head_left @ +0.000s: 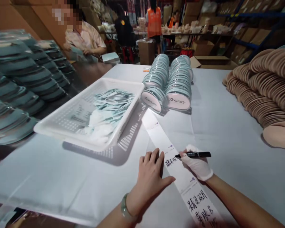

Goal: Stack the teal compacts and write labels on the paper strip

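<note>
In the head view a long white label strip [159,136] runs down the table, with handwritten black characters on two of its sections. My left hand [152,174], bare and with a bangle at the wrist, lies with spread fingers at the strip's left edge. White-gloved, my right hand [197,164] grips a black marker pen [199,155], whose tip is at the end of a line of writing. Beyond the strip lie two long rows of wrapped oval pieces [179,82], the nearest ones marked "beauty".
A white plastic basket [49,125] holding many small packets stands left of the strip. Brown oval pieces [268,91] are stacked at the right. Wrapped stacks [21,72] fill the far left. A person [87,39] works behind them; cardboard boxes [213,61] stand beyond the table.
</note>
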`<action>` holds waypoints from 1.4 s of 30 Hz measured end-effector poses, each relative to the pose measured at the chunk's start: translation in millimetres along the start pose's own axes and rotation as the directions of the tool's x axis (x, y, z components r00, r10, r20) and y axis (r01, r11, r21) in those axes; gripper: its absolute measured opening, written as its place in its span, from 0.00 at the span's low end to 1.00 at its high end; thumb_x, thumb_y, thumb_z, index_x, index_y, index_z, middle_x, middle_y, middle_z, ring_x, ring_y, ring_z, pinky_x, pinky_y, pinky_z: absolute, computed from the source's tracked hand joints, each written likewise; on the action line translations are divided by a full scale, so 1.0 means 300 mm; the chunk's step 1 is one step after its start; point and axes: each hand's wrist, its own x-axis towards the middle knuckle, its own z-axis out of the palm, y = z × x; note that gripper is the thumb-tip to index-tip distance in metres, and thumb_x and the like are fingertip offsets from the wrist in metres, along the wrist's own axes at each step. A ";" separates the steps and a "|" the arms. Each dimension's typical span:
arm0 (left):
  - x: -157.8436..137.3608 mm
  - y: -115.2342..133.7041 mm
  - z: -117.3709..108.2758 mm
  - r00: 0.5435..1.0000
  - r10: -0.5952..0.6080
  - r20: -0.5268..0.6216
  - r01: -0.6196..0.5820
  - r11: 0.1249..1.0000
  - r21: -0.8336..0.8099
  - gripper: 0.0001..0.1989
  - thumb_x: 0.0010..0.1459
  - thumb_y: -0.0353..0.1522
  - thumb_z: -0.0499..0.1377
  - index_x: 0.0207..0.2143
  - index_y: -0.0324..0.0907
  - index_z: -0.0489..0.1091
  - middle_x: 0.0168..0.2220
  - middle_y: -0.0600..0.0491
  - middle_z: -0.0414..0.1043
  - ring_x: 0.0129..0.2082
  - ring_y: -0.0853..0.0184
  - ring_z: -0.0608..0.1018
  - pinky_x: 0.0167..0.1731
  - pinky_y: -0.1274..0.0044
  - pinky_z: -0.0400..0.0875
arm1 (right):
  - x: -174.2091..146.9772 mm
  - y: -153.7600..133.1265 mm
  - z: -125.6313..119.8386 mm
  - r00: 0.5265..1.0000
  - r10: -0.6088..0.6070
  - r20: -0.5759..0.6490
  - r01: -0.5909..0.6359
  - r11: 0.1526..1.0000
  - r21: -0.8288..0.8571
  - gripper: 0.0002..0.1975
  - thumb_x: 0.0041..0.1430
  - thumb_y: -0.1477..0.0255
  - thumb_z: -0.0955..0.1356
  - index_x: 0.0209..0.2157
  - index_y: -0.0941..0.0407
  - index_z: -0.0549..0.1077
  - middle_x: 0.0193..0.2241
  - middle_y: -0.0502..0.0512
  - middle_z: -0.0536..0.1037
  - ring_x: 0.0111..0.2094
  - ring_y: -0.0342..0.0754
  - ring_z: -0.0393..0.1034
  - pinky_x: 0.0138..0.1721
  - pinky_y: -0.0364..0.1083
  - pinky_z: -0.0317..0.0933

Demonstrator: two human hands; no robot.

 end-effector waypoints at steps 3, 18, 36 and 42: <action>-0.001 0.003 -0.004 1.000 -0.001 0.004 0.001 1.000 0.000 0.44 0.48 0.54 0.66 0.63 0.44 0.64 0.66 0.43 0.61 0.58 0.45 0.65 0.52 0.58 0.63 | 0.000 -0.006 0.001 1.000 0.025 -0.017 -0.025 0.999 0.033 0.18 0.48 0.56 0.75 0.25 0.54 0.68 0.24 0.49 0.75 0.27 0.47 0.69 0.30 0.44 0.65; -0.002 -0.003 0.005 1.000 0.013 -0.025 -0.013 1.000 0.023 0.44 0.48 0.55 0.66 0.63 0.44 0.64 0.65 0.43 0.63 0.57 0.45 0.66 0.51 0.58 0.64 | 0.013 -0.020 -0.013 0.998 -0.057 -0.004 0.056 0.988 -0.141 0.16 0.48 0.64 0.73 0.21 0.54 0.62 0.19 0.45 0.65 0.22 0.42 0.61 0.26 0.42 0.58; 0.000 0.002 0.003 1.000 0.009 -0.027 -0.009 1.000 -0.002 0.44 0.47 0.54 0.68 0.63 0.43 0.65 0.65 0.43 0.63 0.57 0.45 0.67 0.51 0.57 0.65 | 0.000 -0.048 -0.023 0.994 -0.028 0.106 0.039 0.993 -0.108 0.17 0.51 0.60 0.72 0.21 0.54 0.66 0.18 0.46 0.66 0.20 0.42 0.60 0.23 0.42 0.57; -0.011 0.000 0.002 0.998 0.036 -0.047 -0.034 0.998 0.043 0.41 0.50 0.52 0.67 0.62 0.43 0.65 0.65 0.42 0.63 0.57 0.45 0.66 0.50 0.57 0.65 | 0.036 -0.006 -0.014 0.975 -0.124 -0.182 0.116 0.992 -0.055 0.18 0.44 0.59 0.74 0.20 0.53 0.63 0.21 0.47 0.66 0.25 0.46 0.62 0.31 0.46 0.65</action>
